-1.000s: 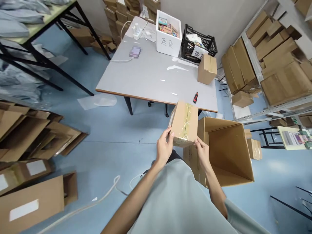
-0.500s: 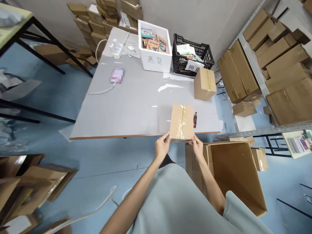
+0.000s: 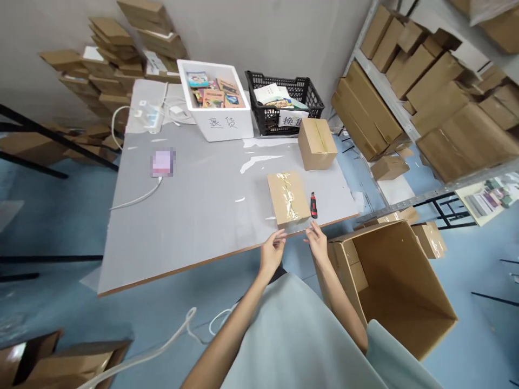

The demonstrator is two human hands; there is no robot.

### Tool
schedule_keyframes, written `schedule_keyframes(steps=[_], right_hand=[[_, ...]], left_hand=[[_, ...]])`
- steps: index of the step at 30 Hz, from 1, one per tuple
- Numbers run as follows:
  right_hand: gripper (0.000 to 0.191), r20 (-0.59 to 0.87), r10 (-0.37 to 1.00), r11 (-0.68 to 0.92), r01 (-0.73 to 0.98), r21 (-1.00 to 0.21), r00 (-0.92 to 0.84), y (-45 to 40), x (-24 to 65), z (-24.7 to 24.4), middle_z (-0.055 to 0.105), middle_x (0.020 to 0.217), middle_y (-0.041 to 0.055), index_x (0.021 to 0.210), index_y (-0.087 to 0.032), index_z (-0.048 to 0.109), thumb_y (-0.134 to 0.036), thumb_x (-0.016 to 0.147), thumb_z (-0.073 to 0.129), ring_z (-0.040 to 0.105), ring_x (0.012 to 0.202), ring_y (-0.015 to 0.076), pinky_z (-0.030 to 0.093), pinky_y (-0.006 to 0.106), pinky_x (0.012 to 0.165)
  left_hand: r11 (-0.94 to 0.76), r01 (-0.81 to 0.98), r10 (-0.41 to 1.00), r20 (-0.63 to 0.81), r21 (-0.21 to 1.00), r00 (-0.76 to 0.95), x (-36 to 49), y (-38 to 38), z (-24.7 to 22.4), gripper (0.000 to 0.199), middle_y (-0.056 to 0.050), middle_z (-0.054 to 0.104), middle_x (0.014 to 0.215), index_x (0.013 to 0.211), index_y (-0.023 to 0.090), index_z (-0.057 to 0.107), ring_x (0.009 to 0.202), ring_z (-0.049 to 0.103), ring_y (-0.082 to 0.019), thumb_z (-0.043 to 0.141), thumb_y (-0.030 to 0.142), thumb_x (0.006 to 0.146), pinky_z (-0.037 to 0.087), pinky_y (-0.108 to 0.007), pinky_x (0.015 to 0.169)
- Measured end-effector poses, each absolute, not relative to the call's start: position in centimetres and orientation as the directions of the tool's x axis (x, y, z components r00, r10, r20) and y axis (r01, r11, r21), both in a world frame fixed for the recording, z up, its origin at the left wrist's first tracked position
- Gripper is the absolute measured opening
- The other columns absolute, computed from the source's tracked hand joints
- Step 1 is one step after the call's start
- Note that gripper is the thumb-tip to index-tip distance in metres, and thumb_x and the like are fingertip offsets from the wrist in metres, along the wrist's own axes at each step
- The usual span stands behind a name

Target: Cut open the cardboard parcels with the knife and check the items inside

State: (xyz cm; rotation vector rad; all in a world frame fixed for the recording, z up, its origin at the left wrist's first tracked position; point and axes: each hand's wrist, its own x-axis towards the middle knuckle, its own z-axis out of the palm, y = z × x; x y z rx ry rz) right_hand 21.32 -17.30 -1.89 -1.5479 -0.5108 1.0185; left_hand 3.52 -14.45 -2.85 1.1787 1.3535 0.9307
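Observation:
A taped cardboard box (image 3: 288,199) rests on the grey-covered table (image 3: 190,216), close to its front edge. Just in front of its near left corner is my left hand (image 3: 272,252), fingers apart and holding nothing. My right hand (image 3: 317,241) hovers by the table edge near the box's right corner, its fingers spread and nothing in them. A red and black box cutter (image 3: 313,205) lies on the table right of the box. Behind it stands a second taped cardboard box (image 3: 317,145).
At the table's back are a white foam box (image 3: 227,127) and a black crate (image 3: 259,121), both holding books. A large open carton (image 3: 399,270) stands on the floor at right, beside shelves (image 3: 409,121) of boxes. A phone (image 3: 162,162) lies at left, cable attached.
Both hands have let go of the taped box and drawn back slightly from it. The box now sits on the table. My view has turned, shifting the whole scene.

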Motion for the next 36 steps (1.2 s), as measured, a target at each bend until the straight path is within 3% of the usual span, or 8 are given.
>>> schedule_keyframes(steps=[5, 10, 15, 18, 23, 36], right_hand=[[0.075, -0.238, 0.78, -0.139, -0.211, -0.968, 0.579, -27.1, 21.3, 1.4, 0.08, 0.148, 0.0169, 0.133, -0.021, 0.085, -0.069, 0.075, 0.092, 0.077, 0.136, 0.0411, 0.076, 0.046, 0.083], [0.058, -0.157, 0.628, -0.003, -0.199, -0.98, 0.762, -44.1, 21.7, 3.6, 0.082, 0.144, 0.016, 0.127, -0.024, 0.087, -0.067, 0.089, 0.087, 0.082, 0.129, 0.0369, 0.074, 0.041, 0.083], [0.056, -0.227, 0.351, 0.005, -0.245, -0.97, 0.908, -62.4, 20.0, 3.9, 0.088, 0.129, 0.0158, 0.118, -0.024, 0.089, -0.069, 0.085, 0.09, 0.088, 0.101, 0.0311, 0.072, 0.037, 0.071], [0.059, -0.276, 0.206, 0.019, -0.286, -0.958, 0.939, -70.9, 19.2, 3.8, 0.088, 0.127, 0.0153, 0.118, -0.023, 0.088, -0.07, 0.082, 0.091, 0.087, 0.096, 0.0296, 0.072, 0.037, 0.073], [0.063, -0.299, 0.064, 0.067, -0.303, -0.95, 0.952, -80.3, 20.5, 3.6, 0.088, 0.123, 0.0145, 0.12, -0.021, 0.089, -0.069, 0.08, 0.094, 0.086, 0.101, 0.0303, 0.072, 0.037, 0.074], [0.066, -0.313, -0.308, 0.086, -0.302, -0.949, 0.898, -105.7, 36.8, 0.2, 0.089, 0.117, 0.0183, 0.112, -0.017, 0.089, -0.074, 0.079, 0.091, 0.086, 0.104, 0.035, 0.073, 0.041, 0.076]], left_hand=[[0.105, 0.088, 0.974, -0.121, 0.991, 0.192, 4.4, -21.5, -0.7, 0.049, -0.012, 0.087, 0.105, 0.125, 0.02, 0.078, 0.097, 0.084, -0.03, 0.076, 0.052, 0.089, 0.066, -0.044, 0.089], [0.038, 0.033, 0.888, -0.049, 0.999, 0.456, 8.7, -31.7, 0.1, 0.049, -0.013, 0.088, 0.108, 0.125, 0.02, 0.079, 0.1, 0.084, -0.029, 0.077, 0.053, 0.089, 0.066, -0.044, 0.093], [0.114, 0.034, 0.628, -0.098, 0.993, 0.772, 13.7, -46.8, -0.3, 0.046, -0.014, 0.088, 0.109, 0.125, 0.019, 0.079, 0.104, 0.085, -0.03, 0.073, 0.049, 0.091, 0.067, -0.045, 0.096], [0.163, 0.048, 0.427, -0.114, 0.985, 0.897, 15.6, -55.3, 0.2, 0.046, -0.013, 0.088, 0.107, 0.125, 0.019, 0.079, 0.103, 0.085, -0.03, 0.075, 0.049, 0.091, 0.067, -0.044, 0.094], [0.187, 0.075, 0.21, -0.114, 0.98, 0.971, 19.3, -65.6, 1.7, 0.042, -0.011, 0.088, 0.106, 0.121, 0.019, 0.082, 0.097, 0.084, -0.026, 0.08, 0.045, 0.089, 0.067, -0.039, 0.091], [0.138, 0.201, -0.124, -0.185, 0.97, 0.975, 39.7, -92.5, -1.2, 0.035, -0.01, 0.088, 0.104, 0.117, 0.019, 0.086, 0.097, 0.082, -0.025, 0.077, 0.037, 0.088, 0.064, -0.038, 0.093]])
